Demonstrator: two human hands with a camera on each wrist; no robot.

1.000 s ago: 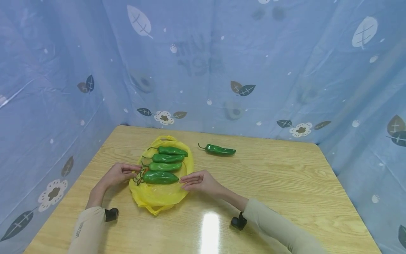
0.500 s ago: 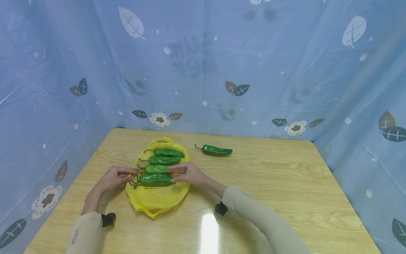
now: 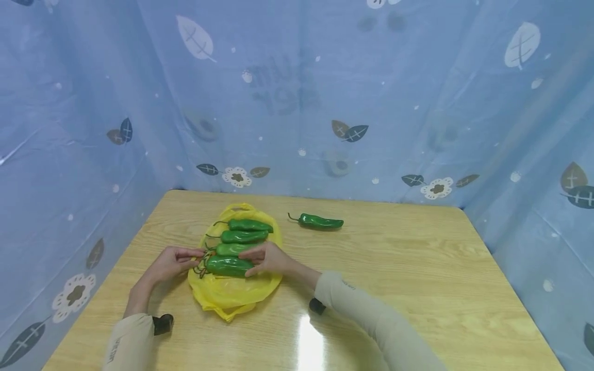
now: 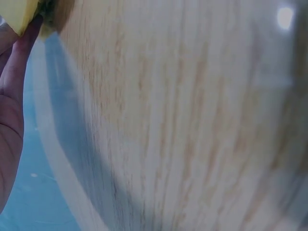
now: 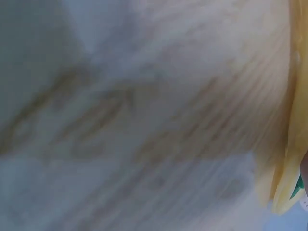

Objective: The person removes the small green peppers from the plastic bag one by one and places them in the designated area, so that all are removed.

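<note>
The right hand (image 3: pixel 270 258) is gripping the nearest pepper (image 3: pixel 226 266), likely aligning it, next needing gentle release; the left hand (image 3: pixel 169 263) is unclear in hold.

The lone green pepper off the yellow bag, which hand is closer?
Right hand: at the tips of the nearer peppers on the bag, left of the lone pepper and nearer the person. The left hand is farther left, by the bag's edge.

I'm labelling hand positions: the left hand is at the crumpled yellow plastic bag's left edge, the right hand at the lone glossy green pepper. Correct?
The pepper is wrong: the head view shows the right hand at the nearest glossy green pepper in the row, not the lone pepper. The left hand is as you said.
</note>
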